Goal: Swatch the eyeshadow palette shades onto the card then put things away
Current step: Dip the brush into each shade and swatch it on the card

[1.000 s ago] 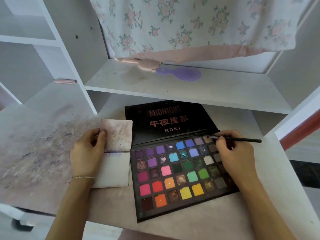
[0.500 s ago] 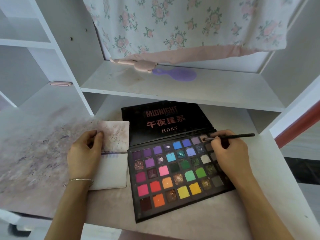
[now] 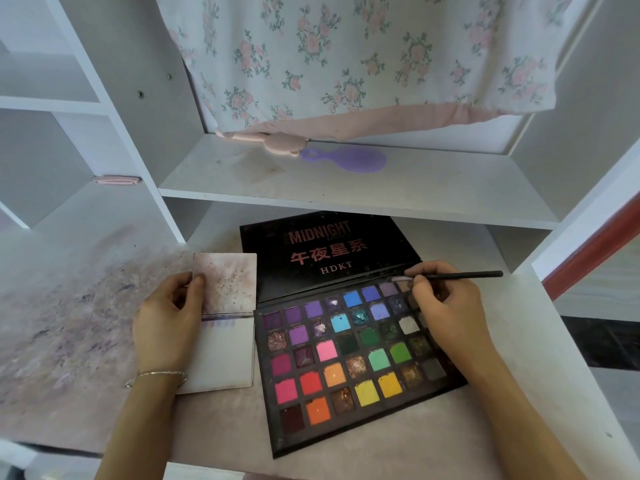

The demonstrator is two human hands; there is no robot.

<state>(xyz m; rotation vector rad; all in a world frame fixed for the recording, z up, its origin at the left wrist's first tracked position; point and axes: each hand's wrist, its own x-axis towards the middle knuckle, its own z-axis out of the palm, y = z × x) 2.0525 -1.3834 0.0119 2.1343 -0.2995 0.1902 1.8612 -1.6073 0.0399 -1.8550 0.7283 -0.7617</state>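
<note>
While the brush (image 3: 453,276) is pinched by the right hand (image 3: 446,313) over the far right corner of the palette (image 3: 349,355), its pale tip sits at the pans in the far row, w/ the handle pointing right. The card (image 3: 223,323) lies just left of the palette, touching its left edge or nearly so; exact contact can't be told. It is held at its left edge by the left hand (image 3: 166,323), thumb on top near the fold, other fingers curled beside it. A faint purple streak is seen at the card's mid crease; the near half looks mostly blank, so swatching is judged early.

Risks: pigment could be dropped onto neighbouring pans or the stained desk (image 3: 69,323) if the loaded tip is carried across too fast. Shades could be muddied if the brush isn't wiped btwn colours. The card could be shifted if the left hand's hold is eased mid-stroke. The open lid (image 3: 329,251) may be knocked by the brush.
</note>
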